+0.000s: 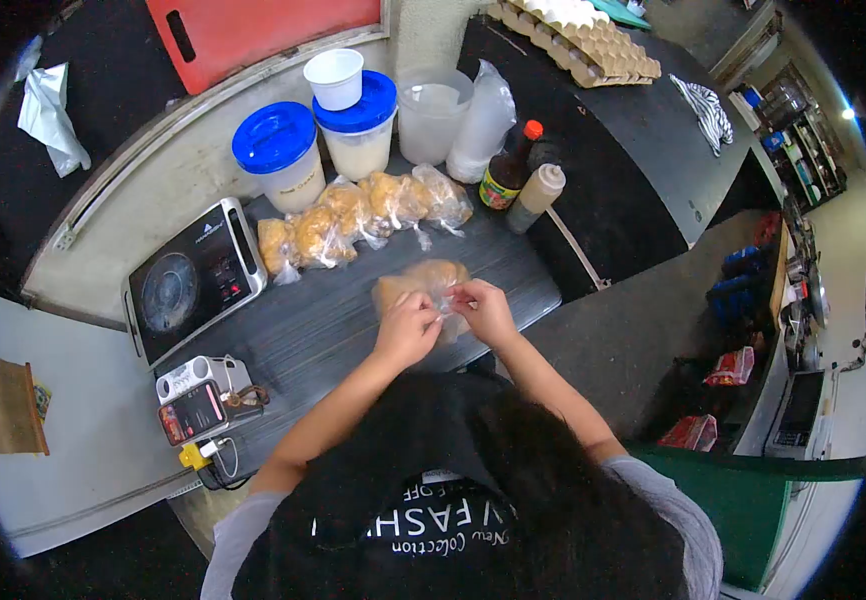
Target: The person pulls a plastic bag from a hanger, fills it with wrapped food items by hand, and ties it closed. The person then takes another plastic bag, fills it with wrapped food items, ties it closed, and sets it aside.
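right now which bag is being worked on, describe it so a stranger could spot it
On the dark counter, in front of the induction cooker and the blue-lidded tubs, lies a clear bag of yellowish food. Unlike the row of filled bags behind it, it lies alone, pinched by the left hand and right hand.

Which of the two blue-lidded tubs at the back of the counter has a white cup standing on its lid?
The right-hand blue-lidded tub, next to the clear container. The white cup sits on its lid; the left tub, nearer the induction cooker, carries nothing.

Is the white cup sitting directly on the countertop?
No, the white cup rests on the blue lid of a container, raised above the dark countertop.
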`<control>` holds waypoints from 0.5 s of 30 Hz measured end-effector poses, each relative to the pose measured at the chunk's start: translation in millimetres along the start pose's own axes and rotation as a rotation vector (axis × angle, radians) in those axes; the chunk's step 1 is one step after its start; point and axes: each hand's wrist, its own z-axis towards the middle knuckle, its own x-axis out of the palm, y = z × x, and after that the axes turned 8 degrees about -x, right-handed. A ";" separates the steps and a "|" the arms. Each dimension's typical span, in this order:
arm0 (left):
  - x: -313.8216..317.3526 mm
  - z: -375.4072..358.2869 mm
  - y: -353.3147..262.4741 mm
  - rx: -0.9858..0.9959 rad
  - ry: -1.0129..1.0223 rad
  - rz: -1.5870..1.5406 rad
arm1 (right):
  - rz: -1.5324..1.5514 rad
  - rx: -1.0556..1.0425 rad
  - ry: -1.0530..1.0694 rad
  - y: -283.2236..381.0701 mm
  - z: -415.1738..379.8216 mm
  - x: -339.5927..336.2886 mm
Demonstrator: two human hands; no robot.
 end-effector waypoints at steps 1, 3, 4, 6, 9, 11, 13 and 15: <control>0.2 0.1 -0.3 -0.002 -0.001 0.007 | -0.035 -0.028 0.015 -3.1 0.4 -0.5; 2.4 0.5 -0.4 -0.012 -0.003 0.016 | -0.103 -0.086 0.048 -11.7 0.7 -1.3; 4.3 0.9 -0.1 -0.019 -0.003 0.019 | -0.097 -0.117 0.058 -14.5 1.0 -2.4; 7.1 0.7 -1.4 -0.030 -0.012 0.029 | -0.079 -0.181 0.084 -19.3 2.7 -5.3; 9.0 3.6 -2.6 -0.049 -0.056 0.046 | -0.044 -0.213 0.162 -27.2 10.1 -9.2; 14.0 2.5 -2.9 -0.079 -0.086 0.037 | -0.064 -0.261 0.213 -33.3 17.1 -13.7; 15.8 2.4 -8.1 -0.103 -0.083 0.044 | -0.070 -0.266 0.312 -35.7 20.1 -19.5; 15.6 5.8 -14.8 -0.122 -0.083 0.062 | -0.070 -0.241 0.459 -35.0 27.0 -29.6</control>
